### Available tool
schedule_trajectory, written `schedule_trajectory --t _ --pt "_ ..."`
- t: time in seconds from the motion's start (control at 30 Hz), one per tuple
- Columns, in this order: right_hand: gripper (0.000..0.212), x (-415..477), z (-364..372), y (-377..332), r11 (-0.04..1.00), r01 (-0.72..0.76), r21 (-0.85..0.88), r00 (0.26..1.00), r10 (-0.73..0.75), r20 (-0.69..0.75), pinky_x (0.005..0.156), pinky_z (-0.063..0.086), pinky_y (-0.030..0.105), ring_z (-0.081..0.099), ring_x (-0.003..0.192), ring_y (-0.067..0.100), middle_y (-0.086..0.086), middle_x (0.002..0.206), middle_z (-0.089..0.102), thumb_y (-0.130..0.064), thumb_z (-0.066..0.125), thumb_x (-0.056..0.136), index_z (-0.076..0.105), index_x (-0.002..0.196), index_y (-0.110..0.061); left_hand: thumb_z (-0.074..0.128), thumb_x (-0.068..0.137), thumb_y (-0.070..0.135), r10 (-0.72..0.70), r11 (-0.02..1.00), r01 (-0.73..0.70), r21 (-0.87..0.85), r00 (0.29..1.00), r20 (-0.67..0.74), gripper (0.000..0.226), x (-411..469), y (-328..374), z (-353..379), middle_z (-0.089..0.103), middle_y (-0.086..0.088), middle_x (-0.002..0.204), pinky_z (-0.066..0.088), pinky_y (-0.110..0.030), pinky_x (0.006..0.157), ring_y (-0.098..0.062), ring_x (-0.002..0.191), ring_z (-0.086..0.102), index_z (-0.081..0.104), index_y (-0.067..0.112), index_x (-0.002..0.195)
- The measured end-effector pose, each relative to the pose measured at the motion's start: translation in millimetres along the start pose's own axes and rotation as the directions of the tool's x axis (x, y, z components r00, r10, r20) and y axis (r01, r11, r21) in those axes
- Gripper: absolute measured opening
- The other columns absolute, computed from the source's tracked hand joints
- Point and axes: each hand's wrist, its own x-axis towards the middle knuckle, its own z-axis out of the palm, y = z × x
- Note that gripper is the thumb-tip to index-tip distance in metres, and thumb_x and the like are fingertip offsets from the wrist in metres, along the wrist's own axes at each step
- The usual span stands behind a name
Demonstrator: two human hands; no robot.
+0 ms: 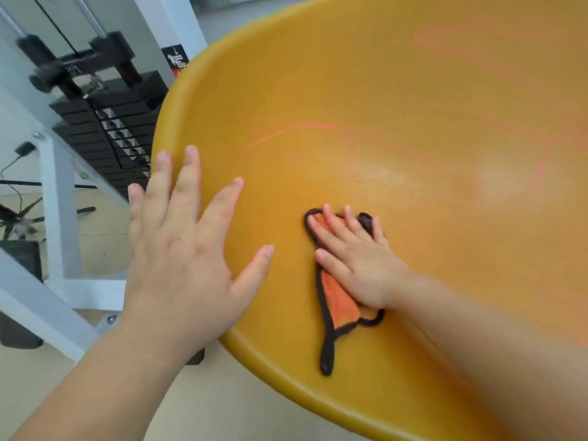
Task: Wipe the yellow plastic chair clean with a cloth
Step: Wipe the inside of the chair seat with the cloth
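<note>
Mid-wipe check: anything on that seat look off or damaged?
Yes: thin pink-red streaks cross the yellow chair seat beyond the cloth, with a pale scuffed patch beside them. No cracks show.

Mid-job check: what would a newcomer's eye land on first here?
The yellow plastic chair fills most of the view, pinkish streaks across its seat. At centre the right hand presses an orange cloth flat on it; the left hand lies spread over the chair's left rim.
</note>
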Motion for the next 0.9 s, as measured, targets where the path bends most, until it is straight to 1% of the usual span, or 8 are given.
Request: schedule_trajectory --t 0.1,0.2,0.37,0.47,0.53,0.63,0.73,0.9 --pt "0.066 31 -9 53 0.908 -0.416 -0.037 0.907 0.412 -0.09 0.119 -0.013 0.065 -0.021 0.155 0.029 -0.003 0.169 -0.019 -0.066 0.005 0.097 -0.005 0.159 -0.045 0.042 0.086 0.065 -0.029 0.997 0.03 -0.065 0.999 0.017 0.076 8 -8 -7 0.017 -0.013 0.165 0.009 -0.061 0.12 -0.034 0.153 0.006 0.042 0.022 0.149" --pt "0.067 49 -10 44 0.88 -0.473 0.044 0.877 0.475 -0.072 0.117 -0.017 0.066 -0.025 0.153 0.033 0.002 0.168 -0.022 -0.065 0.007 0.1 -0.007 0.161 -0.039 0.038 0.092 0.058 -0.113 0.972 0.106 -0.208 0.993 -0.019 0.072 27 -17 -14 0.014 -0.006 0.166 0.007 -0.052 0.123 -0.025 0.153 0.006 0.027 0.024 0.155" --pt "0.071 36 -3 -57 0.975 -0.027 0.221 0.992 0.053 -0.115 0.122 -0.016 0.055 -0.025 0.153 0.021 -0.01 0.167 -0.023 -0.067 0.008 0.099 -0.008 0.161 -0.036 0.031 0.096 0.05 -0.311 0.801 0.268 -0.536 0.95 0.011 0.068 60 -27 -12 0.015 0.015 0.165 0.012 -0.036 0.124 0.0 0.149 0.011 0.015 0.029 0.159" --pt "0.066 2 -4 -95 0.923 0.259 0.285 0.966 -0.239 -0.103 0.12 -0.023 0.04 -0.033 0.149 0.009 -0.02 0.163 -0.029 -0.066 0.004 0.099 -0.016 0.157 -0.042 0.031 0.097 0.048 -0.328 0.765 0.268 -0.586 0.945 0.003 0.066 60 -28 -7 0.016 0.018 0.163 0.011 -0.032 0.124 0.006 0.147 0.011 0.017 0.029 0.158" --pt "0.063 -6 2 -80 0.93 0.283 0.236 0.959 -0.274 -0.068 0.121 -0.022 0.037 -0.034 0.148 0.005 -0.022 0.162 -0.03 -0.063 0.004 0.099 -0.018 0.155 -0.045 0.031 0.097 0.047 -0.335 0.746 0.271 -0.608 0.942 0.009 0.065 58 -30 -5 0.015 0.02 0.163 0.011 -0.03 0.124 0.008 0.146 0.011 0.017 0.03 0.158" --pt "0.069 21 8 -26 0.992 0.015 0.128 0.992 0.002 -0.128 0.125 -0.009 0.05 -0.028 0.151 0.011 -0.015 0.165 -0.026 -0.068 -0.002 0.094 -0.014 0.158 -0.045 0.031 0.097 0.048 -0.35 0.7 0.278 -0.658 0.936 0.023 0.064 54 -29 -5 0.015 0.024 0.161 0.012 -0.03 0.124 0.013 0.145 0.011 0.018 0.033 0.158" --pt "0.071 67 -3 17 0.965 -0.241 0.105 0.944 0.258 -0.204 0.124 -0.006 0.058 -0.02 0.155 0.024 -0.003 0.169 -0.019 -0.068 0.004 0.095 -0.006 0.16 -0.041 0.031 0.097 0.048 -0.355 0.696 0.275 -0.663 0.935 0.016 0.064 53 -29 -5 0.017 0.024 0.161 0.012 -0.026 0.123 0.014 0.144 0.012 0.02 0.032 0.158" --pt "0.073 124 -29 -13 0.887 -0.319 0.334 0.874 0.412 -0.259 0.12 -0.01 0.064 -0.022 0.154 0.028 -0.003 0.168 -0.023 -0.068 0.012 0.1 -0.007 0.162 -0.034 0.038 0.093 0.043 -0.299 0.821 0.261 -0.508 0.954 0.007 0.073 58 -31 -2 0.013 0.016 0.164 -0.001 0.004 0.103 0.019 0.134 0.005 0.012 0.027 0.159"
